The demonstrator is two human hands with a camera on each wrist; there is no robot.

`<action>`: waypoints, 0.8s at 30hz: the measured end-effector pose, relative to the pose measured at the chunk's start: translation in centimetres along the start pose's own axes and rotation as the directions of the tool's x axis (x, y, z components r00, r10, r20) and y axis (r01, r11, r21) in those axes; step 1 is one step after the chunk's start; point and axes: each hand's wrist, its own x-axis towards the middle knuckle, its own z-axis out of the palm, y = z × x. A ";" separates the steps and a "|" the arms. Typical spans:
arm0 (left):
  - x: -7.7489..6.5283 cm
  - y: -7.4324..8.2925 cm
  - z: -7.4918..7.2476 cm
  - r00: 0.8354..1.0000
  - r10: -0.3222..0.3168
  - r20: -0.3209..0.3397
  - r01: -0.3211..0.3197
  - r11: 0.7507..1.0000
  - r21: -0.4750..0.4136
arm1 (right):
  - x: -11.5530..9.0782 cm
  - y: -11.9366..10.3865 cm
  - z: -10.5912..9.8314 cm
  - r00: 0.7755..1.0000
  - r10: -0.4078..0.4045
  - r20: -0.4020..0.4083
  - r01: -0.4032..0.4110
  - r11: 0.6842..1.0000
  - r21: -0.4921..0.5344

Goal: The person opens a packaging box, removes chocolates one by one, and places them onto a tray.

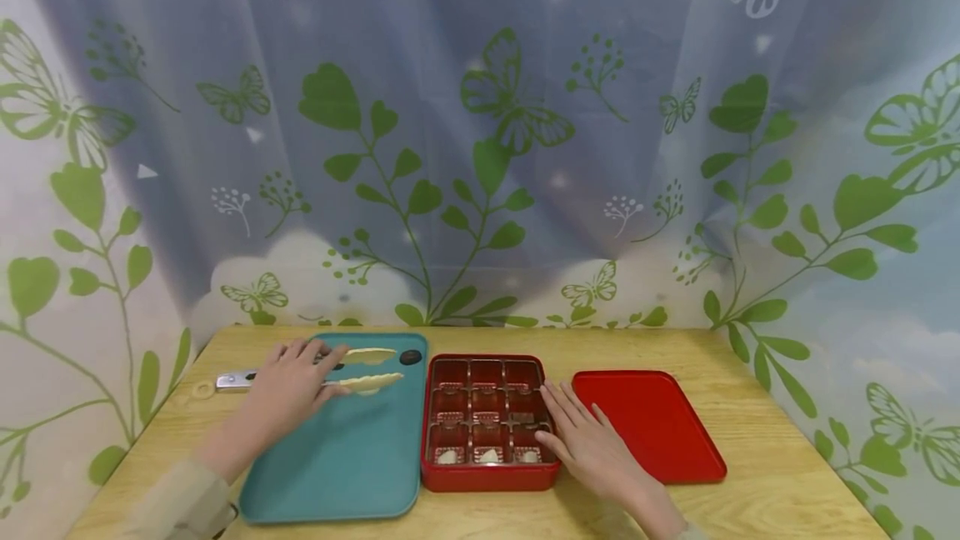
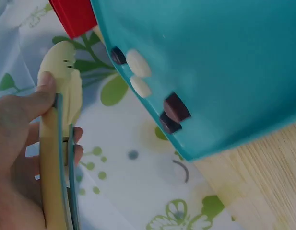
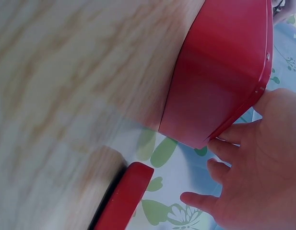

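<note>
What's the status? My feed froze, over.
Left hand grips tongs over teal tray. Right hand rests open against red box. Lid off, nothing blocking.

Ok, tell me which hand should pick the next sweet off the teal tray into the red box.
Left, probably. The left hand already grips the tongs over the teal tray, near the sweets. The right hand rests on the red box, steadying it.
</note>
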 end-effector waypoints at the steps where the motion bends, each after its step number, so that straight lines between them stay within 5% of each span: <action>1: 0.1 0.4 -0.1 1.000 0.005 -0.007 -0.006 1.000 -0.013 | 0.0 0.0 0.0 1.000 0.000 0.002 0.000 1.000 0.001; 14: 3.2 5.7 -1.2 0.986 0.142 -0.084 -0.146 0.988 -0.046 | 0.0 0.1 0.1 1.000 -0.006 0.000 0.006 1.000 0.003; 24: 6.4 10.2 -1.6 0.967 0.245 -0.075 -0.249 0.967 -0.047 | 0.0 0.2 0.0 1.000 -0.012 -0.009 0.012 1.000 -0.004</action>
